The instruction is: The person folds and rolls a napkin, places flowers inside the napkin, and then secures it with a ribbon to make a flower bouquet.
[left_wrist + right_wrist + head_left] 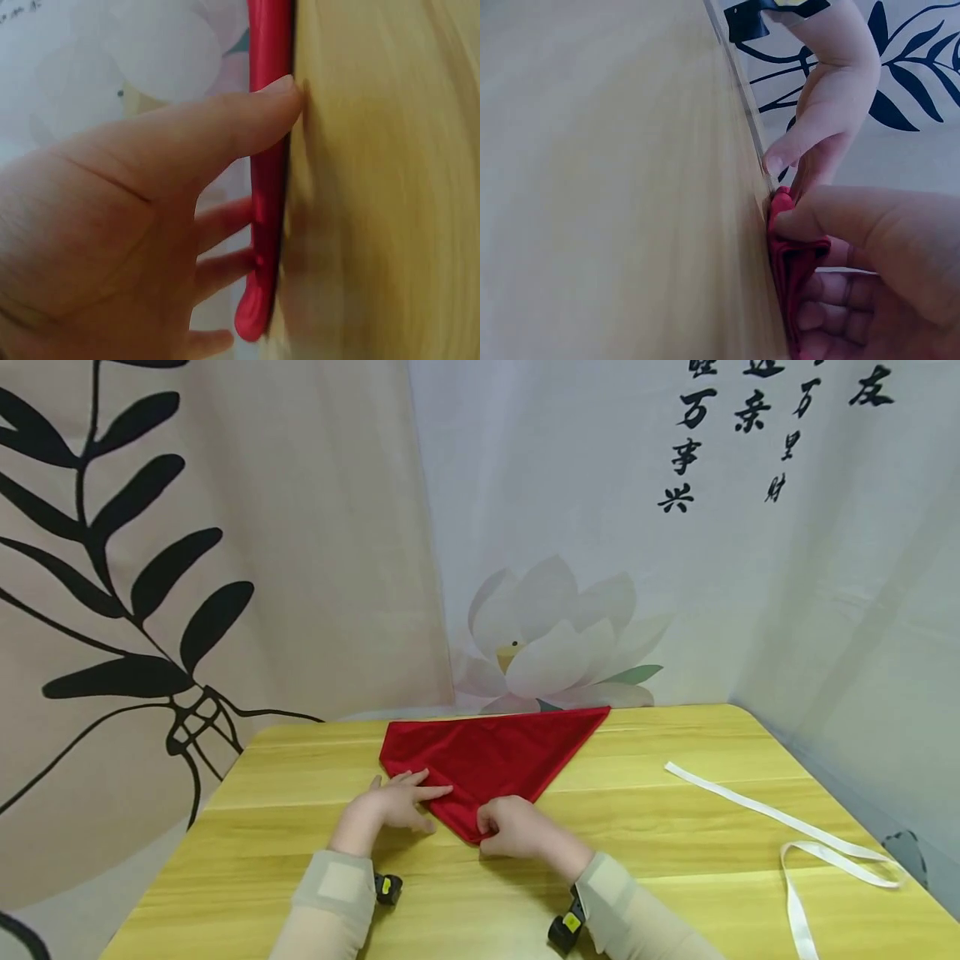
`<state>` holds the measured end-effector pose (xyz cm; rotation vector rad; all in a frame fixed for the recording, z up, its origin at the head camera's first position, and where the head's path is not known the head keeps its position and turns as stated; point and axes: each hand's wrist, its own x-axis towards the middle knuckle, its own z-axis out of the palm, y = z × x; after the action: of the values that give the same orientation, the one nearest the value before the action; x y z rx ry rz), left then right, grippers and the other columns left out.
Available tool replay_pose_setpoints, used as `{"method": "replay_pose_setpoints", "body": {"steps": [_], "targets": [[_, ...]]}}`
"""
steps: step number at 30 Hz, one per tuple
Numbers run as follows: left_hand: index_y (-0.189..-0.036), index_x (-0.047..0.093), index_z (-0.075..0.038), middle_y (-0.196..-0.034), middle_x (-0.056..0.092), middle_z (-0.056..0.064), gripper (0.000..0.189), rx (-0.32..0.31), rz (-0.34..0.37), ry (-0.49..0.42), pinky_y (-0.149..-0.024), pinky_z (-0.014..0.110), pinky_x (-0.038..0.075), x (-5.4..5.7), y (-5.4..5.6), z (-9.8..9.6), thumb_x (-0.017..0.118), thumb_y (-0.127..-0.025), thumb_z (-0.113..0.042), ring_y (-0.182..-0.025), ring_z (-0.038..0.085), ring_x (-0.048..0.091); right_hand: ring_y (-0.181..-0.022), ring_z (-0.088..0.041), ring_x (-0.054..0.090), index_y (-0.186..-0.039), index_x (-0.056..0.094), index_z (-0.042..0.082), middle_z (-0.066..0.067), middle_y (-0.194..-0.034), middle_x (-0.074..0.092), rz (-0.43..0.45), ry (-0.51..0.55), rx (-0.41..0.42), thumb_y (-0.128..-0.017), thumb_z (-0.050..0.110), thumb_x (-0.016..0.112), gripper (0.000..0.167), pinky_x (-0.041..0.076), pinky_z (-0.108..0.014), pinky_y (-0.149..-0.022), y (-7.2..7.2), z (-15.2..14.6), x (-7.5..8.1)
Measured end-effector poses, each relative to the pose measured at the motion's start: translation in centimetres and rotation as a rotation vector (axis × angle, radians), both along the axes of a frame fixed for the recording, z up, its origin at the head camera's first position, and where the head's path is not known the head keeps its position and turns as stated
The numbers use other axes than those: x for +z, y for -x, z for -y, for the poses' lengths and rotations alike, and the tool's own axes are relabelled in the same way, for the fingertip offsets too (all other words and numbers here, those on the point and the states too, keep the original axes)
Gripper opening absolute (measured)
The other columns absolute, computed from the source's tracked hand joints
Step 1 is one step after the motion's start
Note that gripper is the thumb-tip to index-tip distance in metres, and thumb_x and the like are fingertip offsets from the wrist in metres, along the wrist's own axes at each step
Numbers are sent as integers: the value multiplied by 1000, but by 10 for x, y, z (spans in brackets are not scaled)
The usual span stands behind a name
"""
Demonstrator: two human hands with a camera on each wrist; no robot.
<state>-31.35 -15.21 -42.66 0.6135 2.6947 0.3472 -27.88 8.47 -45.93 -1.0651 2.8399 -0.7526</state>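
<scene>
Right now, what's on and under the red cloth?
The left hand rests on the near left edge of the red cloth; the right hand pinches its near corner. The wooden table shows around it; anything directly beneath is covered.

the left hand point(112, 217) is at nine o'clock, its thumb point(232, 127) crossing in front of the red cloth point(268, 187), which stretches from twelve toward six o'clock. the wooden table point(390, 195) is at three o'clock, a pale curtain point(82, 75) at ten.

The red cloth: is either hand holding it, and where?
The right hand pinches the red cloth by its near corner; the left hand only touches its left edge.
</scene>
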Motion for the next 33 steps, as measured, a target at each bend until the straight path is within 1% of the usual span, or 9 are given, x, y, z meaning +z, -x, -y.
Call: {"method": "replay_pose_setpoints", "body": {"steps": [4,9,13,16,18,20,23,29,33], "targets": [[-142,50,-30,-157,23,14,64,-59,7,-16,-104,71,3,2,-5,-5,74,-83,-27,-143,42,12,-58,-3,39,-70,57,18,13,-57,42,-3,-13,19,-73,11,73,18,35,-21,-56,-1,1,2],[-141,51,-33,-157,25,10,63,-100,1,-24,-106,69,5,-2,-5,-9,73,-83,-24,-144,39,12,-60,-4,41,-71,58,18,14,-58,44,-12,-24,28,-77,12,74,19,36,-22,-59,1,-1,7],[-140,53,-34,-156,28,7,59,-129,-7,-40,-106,69,5,-4,-4,-14,72,-85,-24,-144,37,15,-61,-3,42,-71,57,20,15,-58,46,31,-12,6,-80,14,74,20,37,-22,-60,3,-5,10],[-136,57,-33,-154,34,6,52,-134,-43,-60,-106,69,4,-5,-4,-18,70,-87,-23,-143,36,20,-59,-3,43,-71,58,20,14,-58,49,84,17,3,-81,14,74,21,38,-23,-59,3,-10,10],[-131,62,-32,-150,40,6,44,-134,-88,-69,-105,70,5,-7,-3,-21,68,-89,-22,-140,36,26,-60,-2,45,-72,58,20,14,-60,51,111,41,10,-83,13,74,20,40,-23,-60,3,-13,10],[-127,65,-33,-147,44,4,38,-134,-130,-65,-104,71,6,-8,-2,-24,67,-90,-23,-138,36,31,-61,-3,47,-73,59,18,14,-61,53,136,69,17,-84,12,74,20,41,-23,-61,3,-18,10],[-122,68,-35,-143,49,0,32,-139,-166,-54,-104,70,6,-9,1,-28,66,-92,-25,-136,34,35,-64,-3,51,-75,60,17,12,-64,56,177,115,22,-85,10,73,18,44,-23,-63,3,-25,10],[-122,69,-34,-138,55,-7,30,-176,-146,-58,-105,70,5,-3,3,-34,63,-93,-27,-136,30,38,-65,-4,54,-77,61,16,10,-65,57,232,177,22,-87,10,71,15,46,-24,-64,2,-37,14],[-121,70,-28,-131,60,-8,28,-180,-132,-75,-106,69,6,-2,3,-35,62,-94,-28,-133,27,43,-62,-4,52,-77,61,17,11,-64,57,206,181,-5,-86,11,71,14,44,-24,-63,3,-42,17]]}}
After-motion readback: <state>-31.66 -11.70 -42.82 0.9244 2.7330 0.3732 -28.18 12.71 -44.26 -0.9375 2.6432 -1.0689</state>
